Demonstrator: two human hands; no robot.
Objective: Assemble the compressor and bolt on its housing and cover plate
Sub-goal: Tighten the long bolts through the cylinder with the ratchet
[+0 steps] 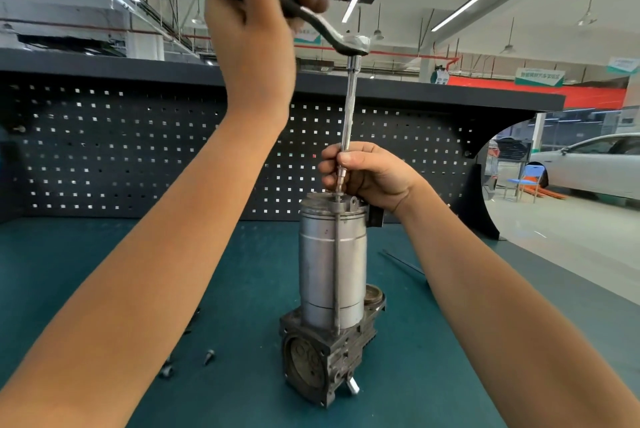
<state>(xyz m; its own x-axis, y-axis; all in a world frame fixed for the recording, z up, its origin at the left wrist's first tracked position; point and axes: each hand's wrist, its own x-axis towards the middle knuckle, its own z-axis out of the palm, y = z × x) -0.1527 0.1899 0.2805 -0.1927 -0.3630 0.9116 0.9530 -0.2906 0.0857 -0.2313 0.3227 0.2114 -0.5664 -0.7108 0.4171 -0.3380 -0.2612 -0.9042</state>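
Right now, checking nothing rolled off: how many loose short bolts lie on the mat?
2. One bolt lies left of the compressor base; the other bolt further left, beside the left forearm. More may hide under it.

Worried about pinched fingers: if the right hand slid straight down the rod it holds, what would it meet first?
Most likely the top of the silver cylinder, just below the right hand.

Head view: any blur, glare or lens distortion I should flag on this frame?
Head view: the left hand and the ratchet handle it grips are softened by motion blur; the right hand, extension bar and compressor cylinder are sharp; wide-angle distortion bows the pegboard and stretches both forearms; the ceiling strip lights are blown out.
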